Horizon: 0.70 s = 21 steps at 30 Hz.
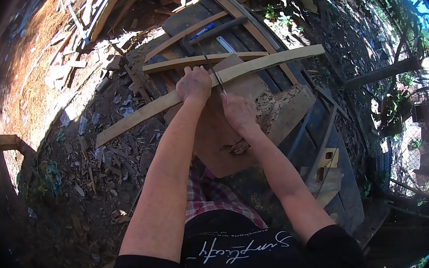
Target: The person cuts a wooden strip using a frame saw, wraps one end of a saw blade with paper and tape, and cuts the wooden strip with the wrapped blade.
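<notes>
A long, slightly curved wooden strip [274, 61] lies slantwise across the work surface. My left hand [194, 84] is closed over it left of its middle. Just to the right, a thin dark blade-like tool [213, 71] crosses the strip. My right hand [239, 112] has its fingers closed round the near end of this tool, close to the strip's near edge. What kind of tool it is cannot be made out fully. Beneath both hands lies a brown board [216, 154] with a ragged, broken patch on its right part.
Dark planks [346, 188] form the work surface. Beyond the strip lie another curved strip [166, 65], a dark angled bar [222, 29], a blue pen [202, 31] and a pale ruler [225, 44]. At right is a yellowish piece with a hole [329, 157]. Scrap wood [105, 15] is heaped far left.
</notes>
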Each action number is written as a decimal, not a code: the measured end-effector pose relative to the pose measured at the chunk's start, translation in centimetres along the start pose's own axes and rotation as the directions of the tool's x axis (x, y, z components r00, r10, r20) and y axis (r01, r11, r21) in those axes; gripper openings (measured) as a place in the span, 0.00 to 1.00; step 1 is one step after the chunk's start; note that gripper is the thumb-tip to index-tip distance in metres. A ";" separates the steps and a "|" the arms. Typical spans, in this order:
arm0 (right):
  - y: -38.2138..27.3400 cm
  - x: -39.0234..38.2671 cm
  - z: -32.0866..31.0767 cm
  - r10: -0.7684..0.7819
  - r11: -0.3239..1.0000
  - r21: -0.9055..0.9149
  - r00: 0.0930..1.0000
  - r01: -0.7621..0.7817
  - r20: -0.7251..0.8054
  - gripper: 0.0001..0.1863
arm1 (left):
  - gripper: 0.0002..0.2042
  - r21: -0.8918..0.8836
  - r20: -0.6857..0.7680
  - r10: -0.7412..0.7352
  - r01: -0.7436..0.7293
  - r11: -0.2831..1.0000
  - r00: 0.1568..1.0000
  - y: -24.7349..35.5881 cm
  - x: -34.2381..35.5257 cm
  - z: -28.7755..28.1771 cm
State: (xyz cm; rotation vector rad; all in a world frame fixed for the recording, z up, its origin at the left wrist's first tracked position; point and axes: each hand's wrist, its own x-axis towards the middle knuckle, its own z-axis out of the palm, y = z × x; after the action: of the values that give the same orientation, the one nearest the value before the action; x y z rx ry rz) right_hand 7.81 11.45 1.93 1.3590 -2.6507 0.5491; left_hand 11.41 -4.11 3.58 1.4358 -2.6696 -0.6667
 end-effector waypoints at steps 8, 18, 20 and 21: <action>-0.1 -4.8 -4.7 0.116 0.989 -0.122 0.955 -0.085 0.274 0.20 | 0.21 -0.060 -0.031 -0.032 0.031 0.998 0.999 -0.1 0.1 0.2; -1.1 -1.2 -3.3 0.112 0.993 -0.060 0.979 -0.103 0.169 0.21 | 0.21 -0.056 -0.027 -0.024 0.022 0.998 0.999 0.0 0.2 0.0; -0.7 -3.7 -4.4 0.139 0.988 -0.099 0.961 -0.118 0.241 0.21 | 0.21 -0.062 -0.007 -0.031 0.031 0.998 0.999 -0.1 0.3 0.1; -0.7 -4.2 -4.6 0.226 0.970 -0.172 0.901 -0.173 0.369 0.21 | 0.21 -0.065 -0.010 -0.035 0.034 0.997 0.999 -0.2 0.3 0.1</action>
State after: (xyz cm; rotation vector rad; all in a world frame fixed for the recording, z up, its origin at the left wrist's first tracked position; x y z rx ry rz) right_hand 10.55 15.98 5.29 1.2741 -3.0997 0.1165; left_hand 11.34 -4.42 3.37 1.4677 -2.5957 -0.7384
